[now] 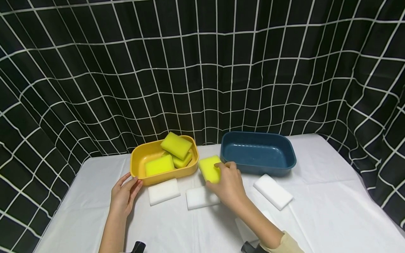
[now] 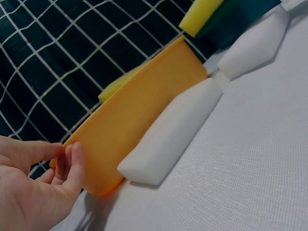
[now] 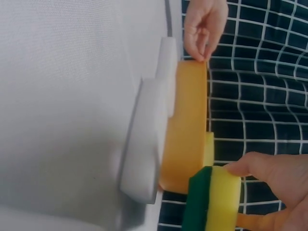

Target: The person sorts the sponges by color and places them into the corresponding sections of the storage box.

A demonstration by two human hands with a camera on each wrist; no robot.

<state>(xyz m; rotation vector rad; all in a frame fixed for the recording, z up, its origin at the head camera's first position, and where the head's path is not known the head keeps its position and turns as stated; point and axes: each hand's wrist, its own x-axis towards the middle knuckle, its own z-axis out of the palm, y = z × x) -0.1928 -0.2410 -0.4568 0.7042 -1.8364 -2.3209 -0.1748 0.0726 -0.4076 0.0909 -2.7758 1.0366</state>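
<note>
My right hand (image 1: 229, 184) pinches a yellow sponge (image 1: 209, 169) just right of the yellow bin, above the table. In the right wrist view this sponge (image 3: 225, 199) shows a dark green layer on one face. My left hand (image 1: 122, 193) pinches the rim of the yellow bin (image 1: 136, 165) at its near left corner; the left wrist view shows thumb and fingers on that rim. Several yellow sponges (image 1: 159, 165) lie in the bin, one tilted on top of the others. White sponges (image 1: 164, 192) lie on the table before the bin, another white sponge (image 1: 200, 198) under my right hand.
A dark blue bin (image 1: 256, 151) stands right of the yellow one, with no sponges visible inside. A white sponge (image 1: 273, 191) lies in front of it, and another is partly hidden under my right forearm. A black curtain (image 1: 209, 77) with white grid lines hangs behind the white-covered table (image 1: 332, 196).
</note>
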